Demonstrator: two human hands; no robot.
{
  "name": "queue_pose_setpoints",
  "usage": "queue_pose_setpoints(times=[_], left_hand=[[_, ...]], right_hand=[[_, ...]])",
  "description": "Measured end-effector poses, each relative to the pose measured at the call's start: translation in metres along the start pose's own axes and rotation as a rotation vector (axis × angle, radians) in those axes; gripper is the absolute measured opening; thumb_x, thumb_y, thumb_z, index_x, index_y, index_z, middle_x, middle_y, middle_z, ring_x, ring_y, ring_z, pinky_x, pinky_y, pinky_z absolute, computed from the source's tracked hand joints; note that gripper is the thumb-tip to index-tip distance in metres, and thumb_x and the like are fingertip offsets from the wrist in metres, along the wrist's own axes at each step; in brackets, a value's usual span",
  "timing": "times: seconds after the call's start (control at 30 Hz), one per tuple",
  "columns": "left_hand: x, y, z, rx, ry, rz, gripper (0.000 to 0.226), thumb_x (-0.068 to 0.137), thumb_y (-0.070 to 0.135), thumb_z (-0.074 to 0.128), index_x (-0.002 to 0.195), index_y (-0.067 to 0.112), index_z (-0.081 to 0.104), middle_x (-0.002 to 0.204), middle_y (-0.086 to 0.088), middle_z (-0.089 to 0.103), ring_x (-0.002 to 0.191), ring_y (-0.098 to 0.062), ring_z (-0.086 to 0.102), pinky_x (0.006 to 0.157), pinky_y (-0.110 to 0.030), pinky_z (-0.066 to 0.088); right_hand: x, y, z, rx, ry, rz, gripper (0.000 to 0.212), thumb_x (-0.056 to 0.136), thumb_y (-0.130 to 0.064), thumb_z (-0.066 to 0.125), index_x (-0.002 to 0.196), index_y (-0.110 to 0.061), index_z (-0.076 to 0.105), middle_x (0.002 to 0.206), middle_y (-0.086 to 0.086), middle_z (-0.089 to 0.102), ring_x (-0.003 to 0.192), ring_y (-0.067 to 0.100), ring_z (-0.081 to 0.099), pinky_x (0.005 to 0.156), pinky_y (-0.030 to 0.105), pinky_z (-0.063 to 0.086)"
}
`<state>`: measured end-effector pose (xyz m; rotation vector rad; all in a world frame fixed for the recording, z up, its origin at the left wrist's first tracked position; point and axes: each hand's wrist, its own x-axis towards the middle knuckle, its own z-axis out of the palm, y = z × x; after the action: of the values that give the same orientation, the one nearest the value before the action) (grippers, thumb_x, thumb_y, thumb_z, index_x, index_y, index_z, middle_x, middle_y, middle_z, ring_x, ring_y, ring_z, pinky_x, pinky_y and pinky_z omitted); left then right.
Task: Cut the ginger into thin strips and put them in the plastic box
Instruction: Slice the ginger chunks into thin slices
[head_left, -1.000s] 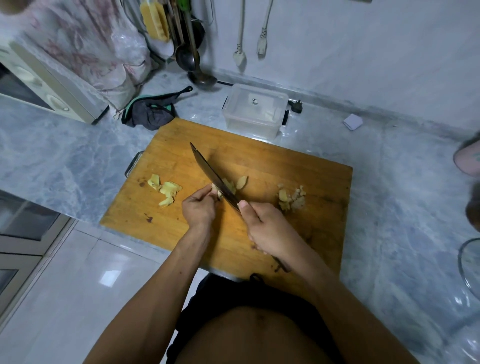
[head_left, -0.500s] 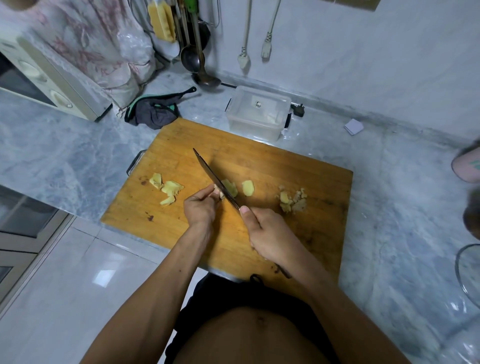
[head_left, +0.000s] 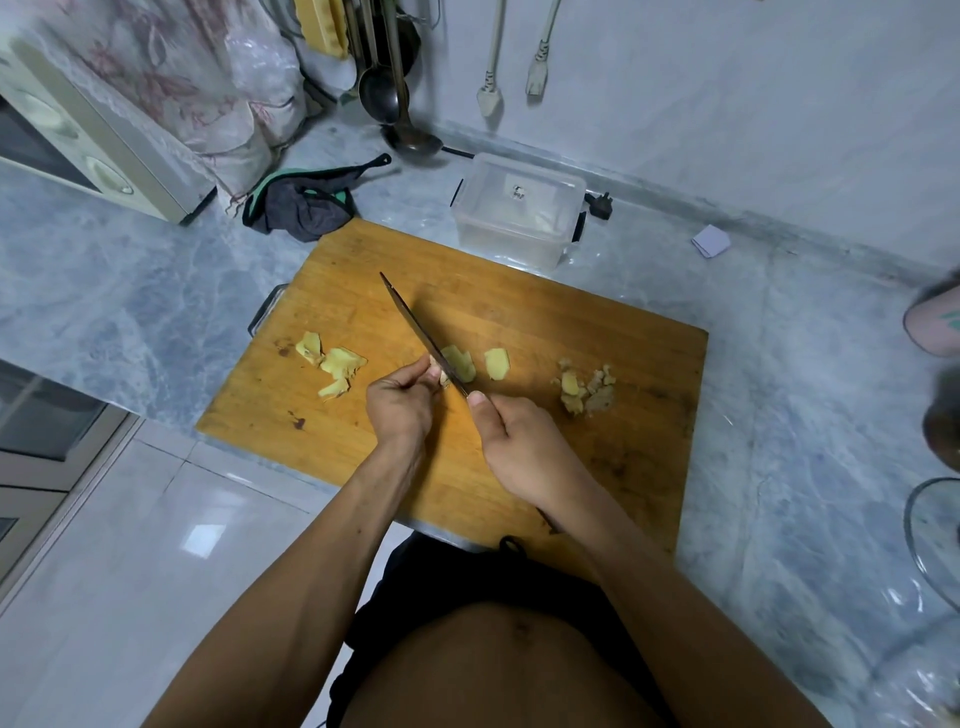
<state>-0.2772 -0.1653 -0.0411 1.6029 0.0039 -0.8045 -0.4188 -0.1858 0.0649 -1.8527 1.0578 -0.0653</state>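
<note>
On the wooden cutting board (head_left: 597, 332), my left hand (head_left: 400, 410) pinches a small piece of ginger (head_left: 440, 375) against the wood. My right hand (head_left: 524, 447) grips the handle of a knife (head_left: 421, 332), whose blade rests on that piece and points away to the upper left. Two cut slices (head_left: 480, 362) lie just right of the blade. Peeled slices (head_left: 332, 364) sit at the board's left, and a heap of scraps (head_left: 584, 387) at its right. The clear plastic box (head_left: 517, 208) stands with its lid on behind the board.
A dark cloth (head_left: 301, 202) lies left of the box and ladles (head_left: 395, 93) hang at the wall. A white oven (head_left: 78, 135) stands at the far left. A glass lid (head_left: 935, 530) and a pink object (head_left: 935, 319) are at the right edge.
A freshly cut slice has fallen away to the right of the blade. The knife has come down onto the ginger piece again, and both hands stay in the same place.
</note>
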Motion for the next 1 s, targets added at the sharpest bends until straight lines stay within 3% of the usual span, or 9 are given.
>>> queue_pose_setpoints(times=[0.1,0.2,0.27,0.47,0.7,1.0], left_hand=[[-0.001,0.001,0.002,-0.009,0.028,-0.010,0.021,0.089,-0.005,0.064,0.109,-0.005,0.070,0.100,-0.019,0.072,0.088,-0.024,0.066,0.095,-0.047,0.054],[0.000,-0.001,0.002,-0.012,0.050,-0.025,0.021,0.089,-0.003,0.066,0.109,-0.002,0.071,0.096,-0.013,0.073,0.087,-0.021,0.066,0.095,-0.046,0.054],[0.001,-0.002,0.002,-0.006,0.058,-0.016,0.020,0.088,0.000,0.069,0.107,0.001,0.073,0.097,-0.011,0.074,0.092,-0.021,0.068,0.096,-0.046,0.054],[0.003,-0.006,0.002,0.043,0.073,0.017,0.018,0.088,0.000,0.068,0.105,-0.001,0.074,0.099,-0.015,0.074,0.101,-0.033,0.069,0.095,-0.049,0.054],[0.008,-0.011,-0.001,0.091,0.077,0.036,0.018,0.085,0.005,0.072,0.103,0.006,0.075,0.099,-0.009,0.075,0.099,-0.026,0.070,0.094,-0.047,0.055],[0.002,-0.002,0.001,0.218,0.074,0.113,0.021,0.087,0.003,0.065,0.104,0.004,0.076,0.100,-0.008,0.075,0.099,-0.021,0.070,0.093,-0.042,0.055]], right_hand=[[0.000,-0.002,0.002,0.010,0.003,-0.006,0.046,0.108,-0.041,0.034,0.065,-0.027,0.042,0.063,-0.004,0.050,0.061,0.015,0.049,0.061,0.035,0.036],[-0.003,-0.001,-0.001,0.045,-0.025,0.030,0.049,0.107,-0.045,0.033,0.072,-0.016,0.049,0.067,0.006,0.057,0.060,0.022,0.053,0.064,0.046,0.047],[-0.005,0.002,-0.003,0.056,-0.040,0.052,0.050,0.107,-0.045,0.032,0.074,-0.012,0.049,0.067,0.008,0.057,0.056,0.021,0.051,0.063,0.046,0.050],[0.003,-0.001,0.004,0.011,-0.019,0.000,0.046,0.108,-0.038,0.033,0.064,-0.026,0.040,0.062,-0.005,0.046,0.060,0.013,0.045,0.061,0.033,0.033],[0.012,0.007,0.002,0.076,-0.046,0.034,0.048,0.108,-0.043,0.032,0.068,-0.019,0.044,0.065,0.004,0.054,0.051,0.014,0.046,0.061,0.034,0.041],[0.017,0.014,0.015,-0.027,0.005,-0.008,0.045,0.108,-0.036,0.035,0.064,-0.028,0.036,0.064,-0.008,0.042,0.074,0.020,0.048,0.069,0.030,0.030]])
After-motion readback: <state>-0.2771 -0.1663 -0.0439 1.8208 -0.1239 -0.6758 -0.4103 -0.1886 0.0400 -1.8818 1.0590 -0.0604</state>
